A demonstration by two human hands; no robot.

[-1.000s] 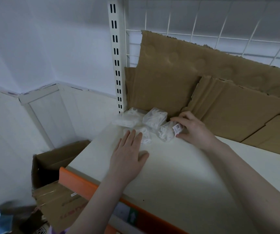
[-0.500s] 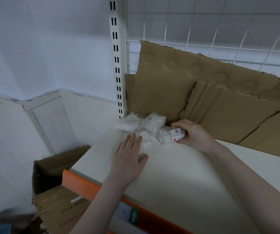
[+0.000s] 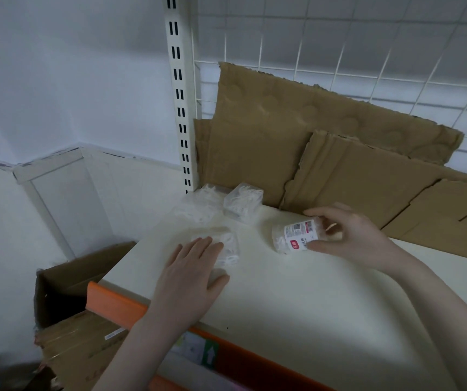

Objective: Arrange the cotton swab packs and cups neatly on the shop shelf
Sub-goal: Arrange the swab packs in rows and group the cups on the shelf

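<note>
The right hand [image 3: 350, 238] holds a clear plastic cup of cotton swabs with a white and pink label [image 3: 297, 235] — its grip curls round the cup's far end, thumb below and fingers above, and the cup lies on its side just over the cream-white shelf board [image 3: 297, 300]. The left hand [image 3: 190, 280] lies flat, fingers straight and together, grip holding nothing, fingertips resting on a flat clear pack of white swabs [image 3: 226, 248] on the shelf. Behind it, in the back left corner by the white slotted upright [image 3: 180, 94], sit two more clear swab packs [image 3: 243, 200] — one boxy, one flatter and blurred. Torn brown cardboard sheets [image 3: 325, 148] lean against the white wire grid [image 3: 367, 46] at the back. An orange price strip [image 3: 114, 306] edges the shelf front; an open brown carton [image 3: 68, 283] stands below to the left.
</note>
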